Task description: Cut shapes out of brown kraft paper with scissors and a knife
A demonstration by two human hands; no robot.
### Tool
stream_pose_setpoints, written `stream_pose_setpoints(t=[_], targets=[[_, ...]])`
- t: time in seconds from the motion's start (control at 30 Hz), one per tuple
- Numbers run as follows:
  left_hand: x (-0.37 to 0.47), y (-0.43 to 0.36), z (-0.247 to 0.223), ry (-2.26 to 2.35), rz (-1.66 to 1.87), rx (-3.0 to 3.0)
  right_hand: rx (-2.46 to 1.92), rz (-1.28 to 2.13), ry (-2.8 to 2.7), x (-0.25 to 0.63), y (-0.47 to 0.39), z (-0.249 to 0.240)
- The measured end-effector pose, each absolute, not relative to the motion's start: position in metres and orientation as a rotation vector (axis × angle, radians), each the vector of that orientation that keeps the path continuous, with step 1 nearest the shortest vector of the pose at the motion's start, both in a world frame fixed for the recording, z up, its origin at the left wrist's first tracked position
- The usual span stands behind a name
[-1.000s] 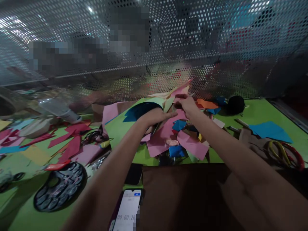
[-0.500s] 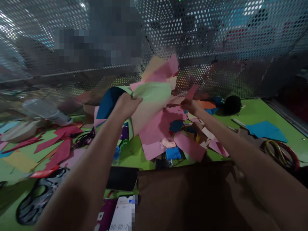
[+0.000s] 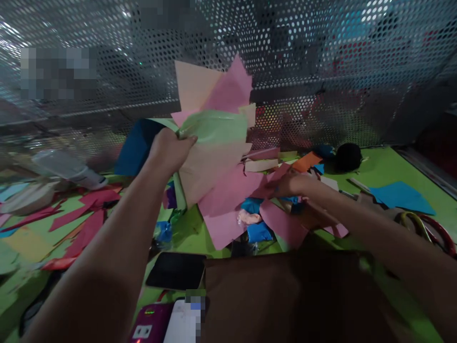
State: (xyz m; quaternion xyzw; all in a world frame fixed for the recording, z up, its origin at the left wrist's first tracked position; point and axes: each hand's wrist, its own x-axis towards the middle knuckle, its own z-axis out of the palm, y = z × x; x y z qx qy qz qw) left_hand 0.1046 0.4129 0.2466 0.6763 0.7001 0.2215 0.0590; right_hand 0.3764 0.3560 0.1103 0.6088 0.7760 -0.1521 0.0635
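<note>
Black-screened, a phone (image 3: 175, 270) lies toward the near edge of the green counter (image 3: 378, 164). Farther in, a blue packet (image 3: 259, 232) sits near pink paper scraps (image 3: 283, 223). Right of the counter's middle, the right hand (image 3: 293, 185) is down among the scraps; whether its fingers are apart or together, I cannot tell. The left hand's (image 3: 170, 148) fingers are clamped on a pale green sheet (image 3: 217, 126), tilted up over mid-counter. Perforated metal (image 3: 285, 66) stands along the far edge.
</note>
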Motion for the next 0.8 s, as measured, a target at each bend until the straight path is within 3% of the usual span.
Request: stream_pose_setpoints(t=[0.17,0.47,0.8], targets=[[0.104,0.412,0.246,2.079,0.763,2.098,2.022,-0.290,2.422,0.339,0.368,0.121],[0.100,0.416,0.247,2.086,0.779,2.032,2.232,-0.280,2.468,0.262,0.394,0.076],[0.101,0.416,0.249,2.126,0.731,2.098,2.099,-0.410,2.503,0.308,0.383,0.097]])
